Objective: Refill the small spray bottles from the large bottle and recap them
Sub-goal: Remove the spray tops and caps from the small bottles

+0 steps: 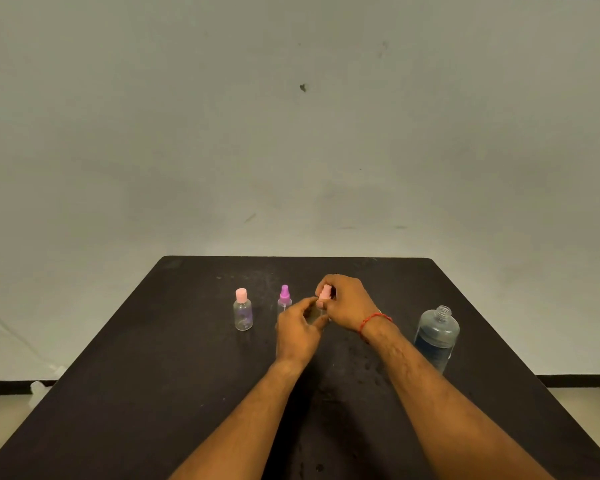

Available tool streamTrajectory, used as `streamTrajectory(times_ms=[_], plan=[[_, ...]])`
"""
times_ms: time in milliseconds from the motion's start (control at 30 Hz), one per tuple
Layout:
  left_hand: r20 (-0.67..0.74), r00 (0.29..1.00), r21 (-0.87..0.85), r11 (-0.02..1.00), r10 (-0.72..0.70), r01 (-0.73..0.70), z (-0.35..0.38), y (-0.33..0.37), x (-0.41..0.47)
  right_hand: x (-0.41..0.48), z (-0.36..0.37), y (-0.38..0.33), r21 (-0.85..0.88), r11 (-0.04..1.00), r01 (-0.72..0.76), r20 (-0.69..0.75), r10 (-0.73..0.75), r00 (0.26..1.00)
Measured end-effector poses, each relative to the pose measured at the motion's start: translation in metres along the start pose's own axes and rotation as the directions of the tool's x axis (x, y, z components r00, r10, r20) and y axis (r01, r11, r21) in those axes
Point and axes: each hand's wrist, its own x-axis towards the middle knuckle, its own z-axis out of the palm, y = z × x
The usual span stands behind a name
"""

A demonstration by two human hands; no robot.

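My left hand (297,332) grips a small clear bottle (315,315) at the middle of the black table (136,375). My right hand (347,301) pinches the pink cap (325,293) on top of that bottle. Left of my hands stands a small clear bottle with a pink cap (243,310). Beside it stands a small spray bottle with a purple nozzle (284,299), partly hidden by my left hand. The large clear bottle (435,337) stands uncapped at the right, part full of liquid.
A grey wall rises behind the table. Wet spots mark the tabletop between my forearms. A white object (37,388) lies on the floor at the left beside the table.
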Motion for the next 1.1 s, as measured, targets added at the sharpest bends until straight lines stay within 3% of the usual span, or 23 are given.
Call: streamTrajectory(times_ms=[167,333,467,667,867,1100], plan=[[-0.005,1.0,0.0,1.0,0.01,-0.01,-0.004,0.004,-0.002,-0.004,-0.002,-0.004,0.168,0.985,0.021,0.023,-0.025,0.999],[-0.013,1.0,0.045,0.999,0.006,-0.005,-0.005,0.005,-0.004,-0.005,-0.004,-0.005,-0.005,0.999,-0.049,-0.11,0.048,0.993],[0.0,1.0,0.064,0.998,0.001,-0.001,-0.005,0.009,-0.006,-0.005,-0.006,-0.006,0.001,1.0,0.011,-0.055,-0.011,0.998],[-0.004,1.0,0.048,0.999,0.003,-0.003,-0.005,0.007,-0.008,-0.009,-0.008,-0.006,0.166,0.985,0.042,0.008,-0.044,0.999],[-0.03,0.999,0.045,0.999,-0.017,0.019,-0.006,0.011,-0.009,-0.009,-0.006,-0.006,-0.07,0.997,-0.024,-0.061,0.02,0.998],[-0.038,0.998,0.047,0.998,-0.044,0.046,-0.006,0.003,-0.007,-0.011,-0.021,-0.015,-0.115,0.989,0.091,-0.087,-0.101,0.991]])
